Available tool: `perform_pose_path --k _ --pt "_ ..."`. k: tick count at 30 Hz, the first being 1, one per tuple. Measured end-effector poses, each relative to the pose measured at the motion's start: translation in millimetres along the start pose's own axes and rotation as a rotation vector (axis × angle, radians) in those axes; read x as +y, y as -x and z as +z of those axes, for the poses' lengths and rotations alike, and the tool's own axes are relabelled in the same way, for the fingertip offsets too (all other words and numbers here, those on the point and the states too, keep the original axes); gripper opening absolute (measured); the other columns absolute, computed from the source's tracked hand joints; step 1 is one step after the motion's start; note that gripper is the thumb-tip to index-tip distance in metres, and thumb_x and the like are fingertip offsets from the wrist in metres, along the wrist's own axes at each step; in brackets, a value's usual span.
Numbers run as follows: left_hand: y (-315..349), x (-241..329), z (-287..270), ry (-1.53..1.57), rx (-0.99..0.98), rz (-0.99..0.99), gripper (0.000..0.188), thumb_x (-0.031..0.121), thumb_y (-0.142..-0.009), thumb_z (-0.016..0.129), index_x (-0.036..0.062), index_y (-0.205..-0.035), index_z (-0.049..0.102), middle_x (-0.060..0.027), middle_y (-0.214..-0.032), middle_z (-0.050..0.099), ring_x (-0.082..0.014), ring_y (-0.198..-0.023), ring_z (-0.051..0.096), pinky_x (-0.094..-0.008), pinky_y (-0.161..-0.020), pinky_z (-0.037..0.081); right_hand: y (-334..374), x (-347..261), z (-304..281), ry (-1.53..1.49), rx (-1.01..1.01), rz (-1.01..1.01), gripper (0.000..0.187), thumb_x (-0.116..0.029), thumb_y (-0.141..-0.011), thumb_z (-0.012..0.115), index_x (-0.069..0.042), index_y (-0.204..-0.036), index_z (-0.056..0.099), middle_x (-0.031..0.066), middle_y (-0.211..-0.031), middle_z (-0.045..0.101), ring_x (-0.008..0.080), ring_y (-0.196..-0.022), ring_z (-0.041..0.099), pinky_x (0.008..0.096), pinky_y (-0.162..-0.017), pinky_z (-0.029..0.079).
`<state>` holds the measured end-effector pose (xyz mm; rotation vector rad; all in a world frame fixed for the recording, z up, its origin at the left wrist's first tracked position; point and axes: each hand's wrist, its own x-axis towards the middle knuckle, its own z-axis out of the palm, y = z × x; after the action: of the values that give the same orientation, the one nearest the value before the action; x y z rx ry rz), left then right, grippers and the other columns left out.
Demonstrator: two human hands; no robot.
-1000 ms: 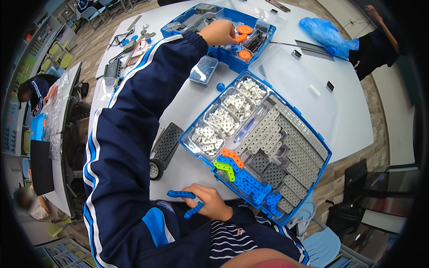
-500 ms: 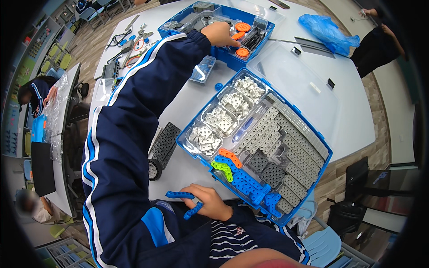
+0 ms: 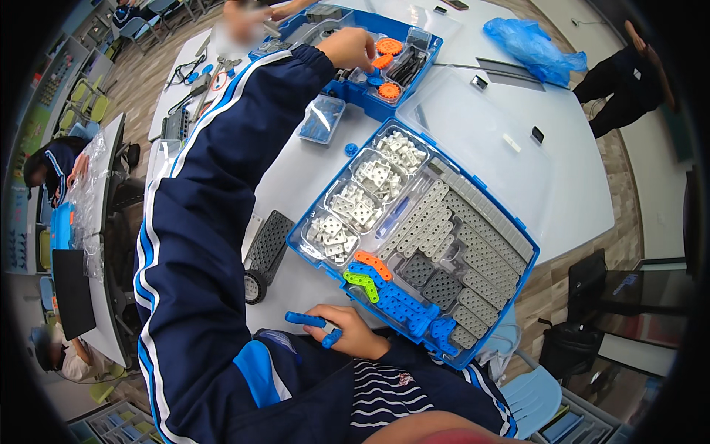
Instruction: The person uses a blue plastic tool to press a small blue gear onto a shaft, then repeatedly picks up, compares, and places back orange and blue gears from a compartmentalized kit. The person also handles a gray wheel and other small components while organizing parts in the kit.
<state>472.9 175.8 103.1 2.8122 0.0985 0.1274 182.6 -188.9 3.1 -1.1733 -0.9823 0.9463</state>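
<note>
My left hand (image 3: 346,50) reaches across into the far blue case (image 3: 384,109), its fingers bent and closed at a small blue round piece (image 3: 376,79). Orange gears (image 3: 389,46) lie in the compartment beside its fingertips. Close to my body, my right hand (image 3: 353,334) is closed on a part built of blue angled beams (image 3: 304,319) with a light connector between them. Next to that hand is the near blue case (image 3: 294,238), holding white connectors (image 3: 357,207), grey perforated beams (image 3: 473,248), and blue, green and orange curved beams (image 3: 371,265).
A dark grey perforated plate with a wheel (image 3: 255,287) lies left of the near case. A clear box of blue pieces (image 3: 322,118) and a blue round part (image 3: 351,149) sit between the cases. Another person's hands (image 3: 288,9) show at the far edge; a blue bag (image 3: 534,52) lies far right.
My left fingers have drawn back and curled in the far case. Another person's hands and head have appeared at the table's far edge. My right hand still holds the blue part, slightly turned.
</note>
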Motion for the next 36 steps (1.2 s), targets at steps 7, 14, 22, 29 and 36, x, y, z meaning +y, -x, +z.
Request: perform_pose_path --k 7,14,22,29,36 --pt "-11.0 -13.8 15.1 0.005 -0.037 0.074 0.03 0.02 -0.073 0.088 0.0031 -0.097 0.079 -0.0133 -0.08 0.075 -0.0245 -0.073 0.073 -0.0365 -0.066 0.058 -1.7 -1.2 -5.2 -0.061 -0.039 0.102 0.016 -0.013 -0.098 0.069 -0.001 -0.108 0.067 0.0078 -0.093 0.07 0.0171 -0.084 0.065 0.0303 -0.077 0.05" --pt "-6.8 -16.1 -9.9 0.222 -0.104 -0.045 0.025 0.021 -0.085 0.081 0.0036 -0.101 0.073 -0.0065 -0.089 0.076 -0.0134 -0.077 0.073 -0.0258 -0.067 0.06 2.7 -11.7 -14.9 -0.157 -0.076 0.316 0.018 -0.011 -0.1 0.067 -0.001 -0.116 0.068 0.005 -0.107 0.069 0.0118 -0.098 0.066 0.0262 -0.09 0.05" --pt "18.4 -19.1 -35.0 0.654 -0.17 -0.142 0.026 0.027 -0.096 0.069 0.0041 -0.107 0.065 -0.0061 -0.095 0.07 -0.0138 -0.09 0.074 -0.0212 -0.072 0.06 -0.2 -31.7 -5.0 0.143 0.048 0.264 0.067 -0.012 -0.095 0.072 -0.005 -0.153 0.04 0.005 -0.11 0.054 0.0158 -0.101 0.054 0.0255 -0.089 0.046" --pt "9.9 -21.6 -11.5 0.939 -0.259 -0.361 0.034 0.038 -0.097 0.069 0.0059 -0.109 0.068 -0.003 -0.091 0.063 -0.0125 -0.086 0.067 -0.0224 -0.064 0.052 -22.5 -22.2 11.3 0.688 0.053 0.173 0.073 -0.003 -0.093 0.066 -0.006 -0.159 0.033 0.0244 -0.147 0.042 0.0439 -0.133 0.047 0.0463 -0.111 0.042" --pt "-26.3 -25.2 26.7 -0.034 0.157 0.151 0.05 0.052 -0.082 0.079 0.0024 -0.087 0.077 -0.0185 -0.081 0.073 -0.0301 -0.073 0.071 -0.0396 -0.068 0.057 9.8 -53.4 -17.2 0.21 -0.137 0.232 0.063 -0.024 -0.106 0.055 -0.003 -0.161 0.031 0.019 -0.17 0.019 0.0316 -0.157 0.021 0.0427 -0.126 0.018"
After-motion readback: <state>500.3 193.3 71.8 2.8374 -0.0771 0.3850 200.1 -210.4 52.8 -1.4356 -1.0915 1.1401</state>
